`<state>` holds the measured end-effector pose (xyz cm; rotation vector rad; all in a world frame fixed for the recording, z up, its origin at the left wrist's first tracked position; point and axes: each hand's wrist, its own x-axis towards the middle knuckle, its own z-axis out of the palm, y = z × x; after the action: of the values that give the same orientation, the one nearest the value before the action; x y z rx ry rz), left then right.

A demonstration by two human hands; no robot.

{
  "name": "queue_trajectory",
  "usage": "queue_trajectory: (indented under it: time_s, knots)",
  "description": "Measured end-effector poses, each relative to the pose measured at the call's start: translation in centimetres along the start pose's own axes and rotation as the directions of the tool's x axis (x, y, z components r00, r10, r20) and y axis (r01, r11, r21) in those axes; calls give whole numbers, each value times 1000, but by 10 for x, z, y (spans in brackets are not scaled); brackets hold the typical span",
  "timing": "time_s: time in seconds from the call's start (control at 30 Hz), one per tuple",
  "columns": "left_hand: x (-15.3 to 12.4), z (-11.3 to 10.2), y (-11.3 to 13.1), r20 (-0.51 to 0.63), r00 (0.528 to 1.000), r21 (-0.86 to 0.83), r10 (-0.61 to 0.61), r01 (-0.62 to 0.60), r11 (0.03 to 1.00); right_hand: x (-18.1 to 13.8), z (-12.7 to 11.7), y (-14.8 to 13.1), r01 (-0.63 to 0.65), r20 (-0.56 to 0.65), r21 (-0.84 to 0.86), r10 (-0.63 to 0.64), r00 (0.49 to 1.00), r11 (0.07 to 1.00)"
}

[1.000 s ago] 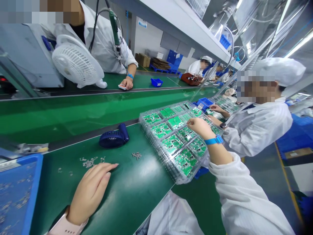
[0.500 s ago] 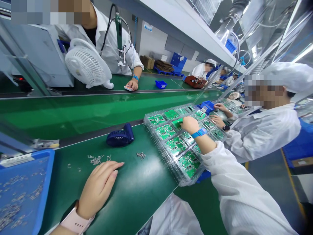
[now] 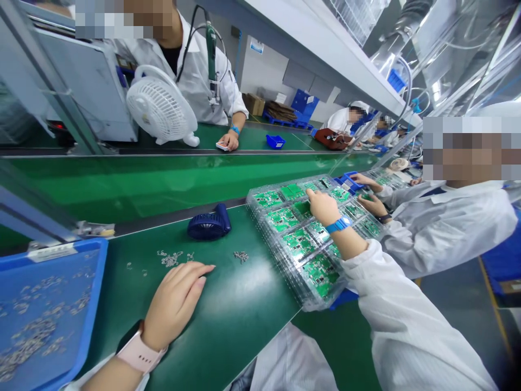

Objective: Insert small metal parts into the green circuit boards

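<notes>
Circuit boards in clear tray, right of centre, partly hidden by right hand, its grip impossible to tell, left hand apart, outstretched at lower left, blue tray cropped at left.

The single view looks out from the wearer's head, facing forward and down over the flat, glossy green tabletop, wide enough to take in the bare left hand close below and the round white plastic fan well beyond it.
</notes>
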<state>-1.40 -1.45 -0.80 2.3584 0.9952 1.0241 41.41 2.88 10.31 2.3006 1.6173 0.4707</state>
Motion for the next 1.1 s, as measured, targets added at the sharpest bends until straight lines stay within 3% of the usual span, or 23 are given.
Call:
queue_trajectory:
  time_s: [0.2, 0.3, 0.4, 0.43, 0.53, 0.6, 0.67, 0.73, 0.77, 0.83, 0.9, 0.97, 1.03, 1.1]
  knots:
    - [1, 0, 2, -59, 992, -97, -112, 106, 990, -8, -13, 14, 42, -36, -17, -43, 998, 999]
    - [2, -1, 2, -117, 973, -194, -200, 175, 965, -40, -40, 12, 26, -293, 73, -3, 956, 997]
    - [2, -2, 2, -154, 953, -300, -262, 208, 931, -99, -76, -11, 162, -566, 287, 30, 824, 944]
    - [1, -2, 2, -159, 947, -332, -278, 214, 919, -121, -86, -25, 243, -607, 362, 30, 794, 900]
    - [1, -4, 1, -153, 948, -410, -280, 197, 891, -171, -103, -82, 488, -621, 521, -81, 779, 700]
    - [1, -5, 1, -156, 959, -460, -237, 142, 877, -180, -103, -129, 600, -600, 613, -191, 777, 513]
    - [2, -6, -1, -188, 954, -506, -233, 109, 856, -171, -98, -173, 632, -559, 705, -296, 775, 322]
    - [4, -6, -3, -256, 907, -545, -334, 150, 825, -151, -89, -209, 638, -561, 754, -354, 748, 155]
    - [6, -6, -4, -295, 863, -565, -411, 189, 803, -140, -84, -222, 635, -570, 769, -369, 734, 74]
    - [9, -6, -7, -373, 741, -614, -558, 254, 748, -122, -72, -240, 583, -559, 812, -339, 757, -34]
    - [12, -5, -9, -431, 624, -656, -652, 278, 701, -111, -59, -249, 511, -501, 858, -292, 814, -49]
    - [13, -5, -11, -462, 550, -681, -696, 282, 676, -107, -45, -255, 484, -451, 874, -327, 830, 24]
    - [13, -5, -11, -471, 539, -682, -698, 279, 676, -107, -33, -260, 526, -431, 841, -431, 793, 126]
    - [13, -4, -10, -469, 563, -675, -681, 268, 687, -110, -25, -266, 576, -421, 788, -494, 761, 216]
